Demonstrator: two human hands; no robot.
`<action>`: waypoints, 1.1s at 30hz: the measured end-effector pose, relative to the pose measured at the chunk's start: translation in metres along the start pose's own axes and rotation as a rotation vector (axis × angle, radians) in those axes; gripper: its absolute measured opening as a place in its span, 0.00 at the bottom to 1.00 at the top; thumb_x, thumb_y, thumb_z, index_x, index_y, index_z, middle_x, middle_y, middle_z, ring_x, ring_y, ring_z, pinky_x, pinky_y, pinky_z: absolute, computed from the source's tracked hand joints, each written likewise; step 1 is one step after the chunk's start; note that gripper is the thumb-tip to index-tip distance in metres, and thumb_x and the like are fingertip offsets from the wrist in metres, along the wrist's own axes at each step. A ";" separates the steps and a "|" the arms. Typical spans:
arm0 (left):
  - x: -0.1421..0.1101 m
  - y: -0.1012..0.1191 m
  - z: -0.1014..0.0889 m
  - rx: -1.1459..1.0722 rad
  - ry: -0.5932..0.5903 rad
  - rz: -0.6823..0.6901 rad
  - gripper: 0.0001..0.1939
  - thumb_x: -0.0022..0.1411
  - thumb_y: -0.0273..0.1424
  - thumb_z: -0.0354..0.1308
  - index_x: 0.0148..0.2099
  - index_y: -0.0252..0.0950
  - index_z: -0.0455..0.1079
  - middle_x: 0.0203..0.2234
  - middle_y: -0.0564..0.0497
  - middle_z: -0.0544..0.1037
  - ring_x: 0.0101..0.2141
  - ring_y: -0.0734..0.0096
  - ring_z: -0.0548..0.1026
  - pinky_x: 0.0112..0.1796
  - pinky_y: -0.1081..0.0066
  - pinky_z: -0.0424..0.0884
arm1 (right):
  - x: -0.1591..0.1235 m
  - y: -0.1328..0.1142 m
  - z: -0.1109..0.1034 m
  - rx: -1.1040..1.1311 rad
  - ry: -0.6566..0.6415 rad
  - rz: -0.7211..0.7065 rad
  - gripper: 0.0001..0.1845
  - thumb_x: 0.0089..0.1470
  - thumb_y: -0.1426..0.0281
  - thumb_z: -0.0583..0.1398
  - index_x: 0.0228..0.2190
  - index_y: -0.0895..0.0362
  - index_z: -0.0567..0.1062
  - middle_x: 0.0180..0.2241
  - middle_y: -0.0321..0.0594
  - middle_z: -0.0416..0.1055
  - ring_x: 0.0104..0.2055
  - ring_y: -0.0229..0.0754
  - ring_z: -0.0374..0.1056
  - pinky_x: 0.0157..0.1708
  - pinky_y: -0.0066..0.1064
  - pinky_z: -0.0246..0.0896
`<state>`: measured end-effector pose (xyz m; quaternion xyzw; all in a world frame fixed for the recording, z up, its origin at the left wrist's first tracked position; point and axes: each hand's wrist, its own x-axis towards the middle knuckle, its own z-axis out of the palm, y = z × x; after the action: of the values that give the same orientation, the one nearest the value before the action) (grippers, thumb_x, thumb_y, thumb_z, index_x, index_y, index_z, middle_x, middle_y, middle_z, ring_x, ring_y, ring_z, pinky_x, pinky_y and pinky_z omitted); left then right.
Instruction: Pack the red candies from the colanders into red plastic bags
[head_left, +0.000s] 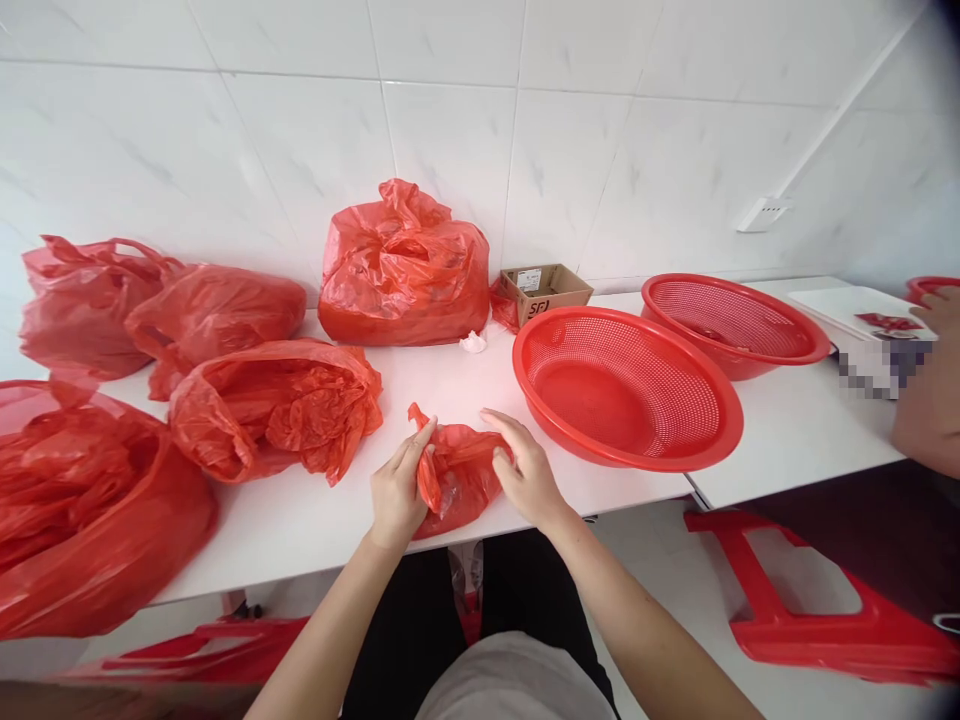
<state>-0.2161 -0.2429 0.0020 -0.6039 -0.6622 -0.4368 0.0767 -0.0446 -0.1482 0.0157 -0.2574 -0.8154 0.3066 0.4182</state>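
Note:
A small red plastic bag [466, 488] lies crumpled near the table's front edge, between my two hands. At its left side, my left hand [401, 490] has its fingers pressed together on a gathered fold, and a tip of red film sticks up beyond the fingertips. My right hand [526, 475] rests along the bag's right edge, its thumb and fingers apart. What lies inside the bag cannot be made out. Just right of my right hand stands a red plastic basin with perforated sides [592, 395].
Several larger red bags, including a full one [405, 270], line the left and back of the white table [300, 525]. A cardboard box [551, 290] and a second perforated basin [735, 310] stand behind. Another person's arm [930, 400] is at right, above a red stool [825, 630].

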 end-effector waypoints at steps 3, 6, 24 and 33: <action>-0.007 0.003 0.010 -0.026 -0.068 -0.066 0.23 0.67 0.26 0.47 0.64 0.37 0.61 0.53 0.44 0.75 0.49 0.66 0.76 0.46 0.69 0.72 | -0.002 -0.009 0.011 -0.137 -0.109 -0.071 0.27 0.60 0.72 0.50 0.60 0.57 0.64 0.63 0.44 0.59 0.66 0.47 0.52 0.64 0.47 0.50; -0.009 0.004 0.016 -0.010 -0.115 -0.117 0.24 0.66 0.25 0.47 0.64 0.36 0.61 0.55 0.44 0.74 0.49 0.65 0.76 0.47 0.68 0.73 | -0.008 0.000 0.029 -0.286 -0.198 -0.010 0.28 0.65 0.63 0.49 0.61 0.64 0.62 0.64 0.50 0.56 0.67 0.52 0.49 0.64 0.51 0.48; 0.001 0.009 0.012 -0.065 -0.235 -0.269 0.24 0.63 0.23 0.48 0.59 0.41 0.68 0.52 0.48 0.77 0.48 0.60 0.77 0.47 0.61 0.72 | -0.009 0.020 0.040 -0.118 -0.203 0.095 0.24 0.63 0.64 0.52 0.58 0.57 0.68 0.59 0.46 0.65 0.63 0.50 0.57 0.64 0.48 0.48; 0.027 0.036 -0.022 -0.677 0.005 -0.413 0.11 0.60 0.36 0.61 0.45 0.41 0.77 0.40 0.48 0.82 0.43 0.65 0.78 0.49 0.63 0.72 | 0.029 -0.015 0.029 1.150 0.028 0.615 0.13 0.55 0.57 0.61 0.32 0.55 0.75 0.40 0.40 0.76 0.45 0.44 0.71 0.51 0.39 0.62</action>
<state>-0.2015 -0.2419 0.0491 -0.4481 -0.5880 -0.6383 -0.2145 -0.0863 -0.1473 0.0286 -0.2182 -0.4048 0.7963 0.3929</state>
